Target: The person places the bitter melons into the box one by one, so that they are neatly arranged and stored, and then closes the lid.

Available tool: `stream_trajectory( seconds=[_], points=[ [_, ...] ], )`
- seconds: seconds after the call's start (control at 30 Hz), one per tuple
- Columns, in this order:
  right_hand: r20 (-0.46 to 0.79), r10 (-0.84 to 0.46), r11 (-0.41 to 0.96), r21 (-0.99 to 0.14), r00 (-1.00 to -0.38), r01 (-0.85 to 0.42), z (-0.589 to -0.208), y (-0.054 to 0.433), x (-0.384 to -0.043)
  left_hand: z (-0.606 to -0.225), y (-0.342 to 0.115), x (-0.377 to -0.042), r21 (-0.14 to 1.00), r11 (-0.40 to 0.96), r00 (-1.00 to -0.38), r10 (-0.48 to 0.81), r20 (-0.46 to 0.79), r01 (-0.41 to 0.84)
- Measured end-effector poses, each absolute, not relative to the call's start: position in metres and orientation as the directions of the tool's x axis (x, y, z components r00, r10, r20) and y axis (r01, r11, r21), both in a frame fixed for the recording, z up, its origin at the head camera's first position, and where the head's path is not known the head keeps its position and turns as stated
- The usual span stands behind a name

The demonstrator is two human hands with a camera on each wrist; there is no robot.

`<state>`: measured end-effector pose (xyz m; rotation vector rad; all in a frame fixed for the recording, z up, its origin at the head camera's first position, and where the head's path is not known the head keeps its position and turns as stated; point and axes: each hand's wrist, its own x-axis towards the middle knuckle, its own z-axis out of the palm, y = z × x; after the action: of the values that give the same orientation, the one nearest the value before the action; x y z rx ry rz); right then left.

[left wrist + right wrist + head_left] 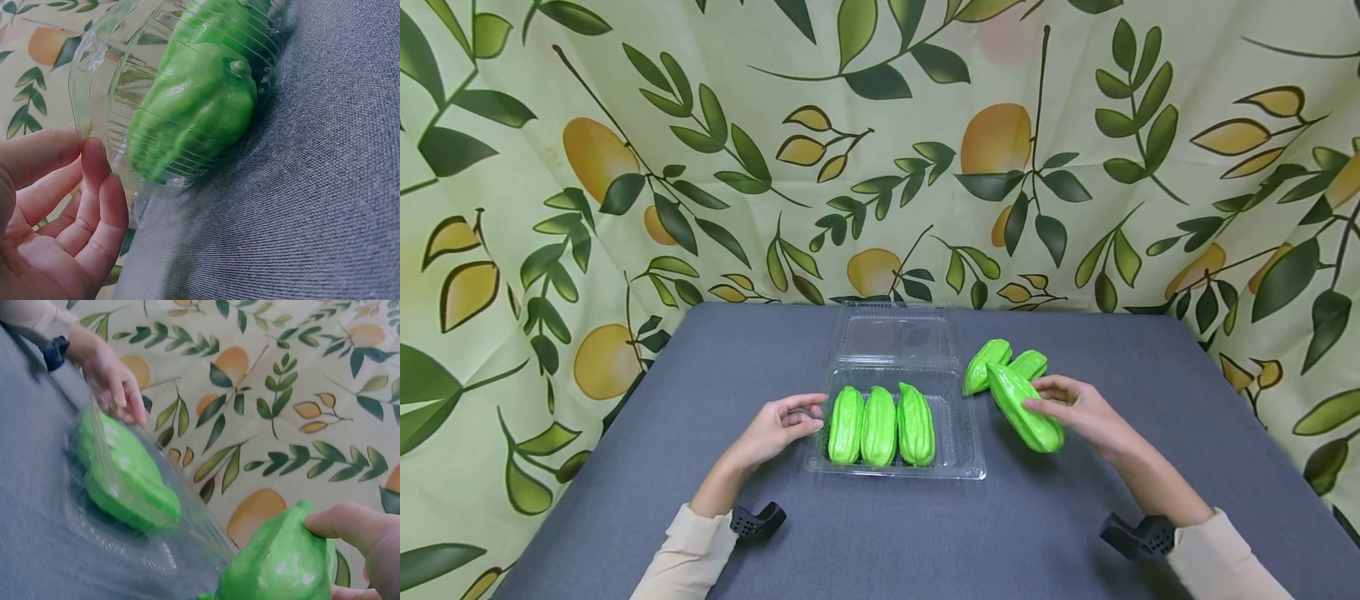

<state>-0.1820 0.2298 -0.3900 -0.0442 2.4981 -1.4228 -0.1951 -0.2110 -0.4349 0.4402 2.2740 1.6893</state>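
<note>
Through the head camera I see a cream cloth (917,212) hung at the far side and down the left and right, printed with green leaves and orange fruit. In front of it is a bench (880,542) covered in plain grey-blue fabric. On and above that I count one clear container (958,429) and six ribbed green vegetables: three inside, two lying loose, one in hand. The container sits near the middle of the bench, its lid (895,337) laid open toward the far side. Its three vegetables (879,427) lie side by side, lengthwise near to far, from the left wall to past the middle. My left hand (782,421) is at the container's left rim, fingers (95,156) narrowed to a pinch on the thin plastic. My right hand (1078,410) holds the sixth vegetable (1018,407) tilted, just right of the container, fingers closed on its right side. Beyond it, the two loose vegetables (987,367) rest close together on the bench. A small black device (758,522) sits on each wrist.
</note>
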Motion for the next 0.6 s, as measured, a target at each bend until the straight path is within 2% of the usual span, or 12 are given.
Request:
stream_trajectory(
  seconds=[0.27, 0.6],
  points=[
    [-0.272, -0.172, 0.469, -0.868, -0.947, 0.165, -0.386, 0.217, -0.178, -0.434, -0.212, -0.195, 0.955, 0.288, -0.917, 0.397, -0.047, 0.076],
    [-0.264, -0.236, 0.36, -0.918, -0.935, 0.168, -0.384, 0.203, -0.175, -0.434, -0.212, -0.194, 0.956, 0.281, -0.914, 0.403, -0.042, 0.08]
  ],
)
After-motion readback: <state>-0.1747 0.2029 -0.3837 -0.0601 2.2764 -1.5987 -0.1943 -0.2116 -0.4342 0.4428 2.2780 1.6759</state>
